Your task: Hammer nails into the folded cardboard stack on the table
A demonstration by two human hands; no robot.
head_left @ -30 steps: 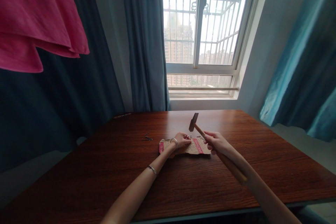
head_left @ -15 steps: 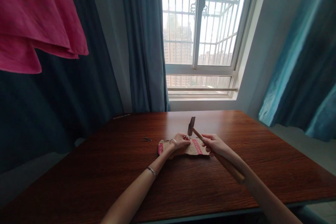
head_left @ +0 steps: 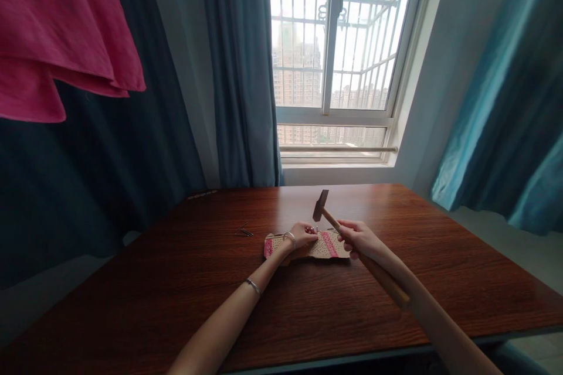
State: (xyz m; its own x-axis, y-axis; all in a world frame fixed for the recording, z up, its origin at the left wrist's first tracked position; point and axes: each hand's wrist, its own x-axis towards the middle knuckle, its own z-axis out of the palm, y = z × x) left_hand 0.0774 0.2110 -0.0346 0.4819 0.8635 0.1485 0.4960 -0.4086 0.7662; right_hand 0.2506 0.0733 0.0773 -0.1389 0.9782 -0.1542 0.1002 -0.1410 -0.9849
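Observation:
My right hand [head_left: 358, 238] is closed around the wooden handle of a hammer [head_left: 320, 206], whose metal head is raised above my left hand. Below it, a thin nail [head_left: 317, 230] stands upright by the fingertips of my left hand [head_left: 304, 235], which are pinched together at its side. That hand rests on a flat beige piece of board [head_left: 328, 246] with pink bands and dark dots. The ragged-edged board lies on the table, partly hidden by my left hand and wrist. Where the nail's point meets the board is hidden by my fingers.
Several loose nails [head_left: 244, 232] lie on the brown wooden table [head_left: 185, 281] left of the board. Beyond the table's back edge are a window [head_left: 329, 70] and blue curtains [head_left: 241, 70]. A pink cloth [head_left: 65, 41] hangs at the upper left.
The hammer head has lifted a little away from the nail and tilted back. My left hand has stayed at the nail on the board.

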